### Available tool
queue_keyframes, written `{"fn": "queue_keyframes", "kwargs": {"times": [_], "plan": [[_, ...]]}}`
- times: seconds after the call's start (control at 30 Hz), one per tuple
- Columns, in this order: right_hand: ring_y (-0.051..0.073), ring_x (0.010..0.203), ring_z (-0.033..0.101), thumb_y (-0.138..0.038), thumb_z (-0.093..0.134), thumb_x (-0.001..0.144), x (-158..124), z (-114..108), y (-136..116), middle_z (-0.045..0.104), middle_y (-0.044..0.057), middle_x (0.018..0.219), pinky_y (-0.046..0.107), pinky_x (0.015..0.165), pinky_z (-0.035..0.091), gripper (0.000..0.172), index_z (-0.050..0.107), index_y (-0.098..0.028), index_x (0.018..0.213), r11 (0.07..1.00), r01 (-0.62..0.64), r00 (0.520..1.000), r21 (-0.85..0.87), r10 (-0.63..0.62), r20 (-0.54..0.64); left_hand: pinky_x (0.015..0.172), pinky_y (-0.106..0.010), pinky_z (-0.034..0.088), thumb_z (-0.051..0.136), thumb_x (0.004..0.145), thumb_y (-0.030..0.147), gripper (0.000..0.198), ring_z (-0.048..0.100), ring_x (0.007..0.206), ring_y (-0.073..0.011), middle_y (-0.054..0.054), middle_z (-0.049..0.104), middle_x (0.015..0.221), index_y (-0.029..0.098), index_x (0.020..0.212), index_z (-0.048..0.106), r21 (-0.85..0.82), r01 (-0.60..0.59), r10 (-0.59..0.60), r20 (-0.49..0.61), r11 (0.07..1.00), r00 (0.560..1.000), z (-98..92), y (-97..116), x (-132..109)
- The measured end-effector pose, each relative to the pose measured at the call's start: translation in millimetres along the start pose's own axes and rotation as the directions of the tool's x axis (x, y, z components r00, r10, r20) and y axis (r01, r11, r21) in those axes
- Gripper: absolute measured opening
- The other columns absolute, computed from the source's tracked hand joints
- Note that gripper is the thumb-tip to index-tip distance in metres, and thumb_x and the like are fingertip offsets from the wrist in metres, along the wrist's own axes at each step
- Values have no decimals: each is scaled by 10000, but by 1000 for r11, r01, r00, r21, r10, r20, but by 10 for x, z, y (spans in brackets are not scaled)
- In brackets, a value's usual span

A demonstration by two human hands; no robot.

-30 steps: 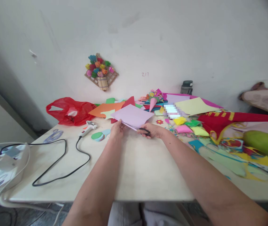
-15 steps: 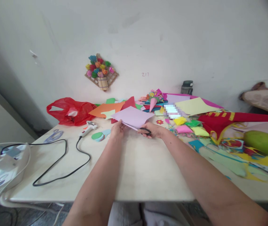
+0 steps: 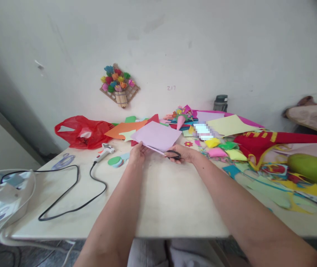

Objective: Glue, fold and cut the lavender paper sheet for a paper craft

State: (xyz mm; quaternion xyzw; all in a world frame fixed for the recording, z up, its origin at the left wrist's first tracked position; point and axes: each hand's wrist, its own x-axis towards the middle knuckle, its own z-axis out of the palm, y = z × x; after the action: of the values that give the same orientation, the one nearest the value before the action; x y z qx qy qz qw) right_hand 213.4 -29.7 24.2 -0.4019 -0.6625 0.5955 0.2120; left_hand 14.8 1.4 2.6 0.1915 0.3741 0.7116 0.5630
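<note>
A sheet of lilac paper (image 3: 158, 135) is held up over the table in front of me. My left hand (image 3: 138, 152) is closed on its near left edge, thumb on top. My right hand (image 3: 184, 152) is wrapped round the black handles of a pair of scissors (image 3: 173, 154). The scissors meet the sheet along its near right edge; their blades are mostly hidden by the paper. Orange paper (image 3: 126, 128) and a red piece lie just behind the sheet.
Left of my hands are a glue gun (image 3: 105, 152) with a black cord, round paper discs (image 3: 115, 161) and a red plastic bag (image 3: 82, 131). On the right lie a phone (image 3: 203, 131), coloured scraps (image 3: 271, 189), a red cloth (image 3: 258, 146) and a green fruit (image 3: 311, 168).
The lilac sheet's far edge has tipped up, so more of its face shows. The right hand and scissors have shifted very slightly right; the left hand keeps its hold.
</note>
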Motion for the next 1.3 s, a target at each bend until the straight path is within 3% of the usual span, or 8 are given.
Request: {"fn": "queue_keyframes", "kwargs": {"times": [0.2, 0.37, 0.7, 1.3], "plan": [[25, 312, 394, -364, 565, 747, 26, -15, 25, 512, -37, 483, 126, 295, 261, 248, 558, -122, 803, 1000, -7, 1000, -7, 7, 9, 688, -336, 518, 521, 731, 88, 47, 625, 623, -157, -50, 628, 639, 127, 742, 546, 29, 15, -16, 39, 999, 999, 22, -27, -39], [31, 314, 418, -388, 578, 727, 61, -18, 54, 520, -33, 490, 126, 264, 181, 280, 554, -127, 826, 1000, 5, 1000, 0, -5, 5, 684, -344, 519, 526, 725, 77, 62, 628, 639, -166, -56, 633, 660, 123, 755, 554, 6, 4, -4, 64, 1000, 998, 37, -41, -65], [26, 303, 401, -399, 580, 723, 92, -8, 68, 504, -38, 485, 136, 257, 150, 291, 570, -128, 829, 1000, 25, 1000, -3, -26, -7, 673, -336, 518, 515, 732, 59, 81, 620, 606, -152, -41, 623, 644, 127, 744, 556, -9, 1, -1, 54, 1000, 999, 76, -37, -118], [22, 313, 377, -372, 581, 710, 108, -7, 71, 498, -41, 485, 140, 286, 214, 248, 547, -134, 770, 999, 38, 999, -3, -38, 15, 652, -323, 522, 533, 733, 74, 64, 623, 600, -148, -44, 626, 683, 133, 729, 557, -26, 9, -8, 18, 1000, 1000, 56, -55, -58]]}}
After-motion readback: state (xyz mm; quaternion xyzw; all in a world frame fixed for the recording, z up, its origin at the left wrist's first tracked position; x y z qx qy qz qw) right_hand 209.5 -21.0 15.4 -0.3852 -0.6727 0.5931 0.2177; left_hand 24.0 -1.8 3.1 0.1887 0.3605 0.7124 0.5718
